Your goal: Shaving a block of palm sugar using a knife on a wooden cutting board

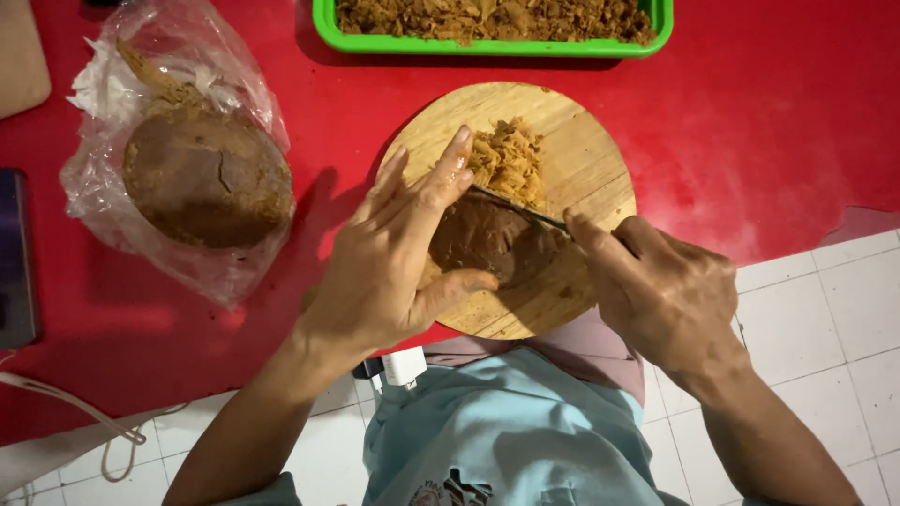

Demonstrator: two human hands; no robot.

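The left hand (398,253) is held half open, fingers stretched forward and thumb curled in, so that a dark brown block (487,239) is steadied between thumb and fingers on a round wooden board (581,164). The right hand (656,290) is clenched around the handle of a knife (520,210), whose blade is laid across the block's far edge. Just beyond the blade, a heap of light brown shavings (508,159) is seen on the board. More shavings are held in a green tray (487,43) at the top. A second brown block (206,178) is kept in an open clear plastic bag (103,201) to the left, on the red table (750,122).
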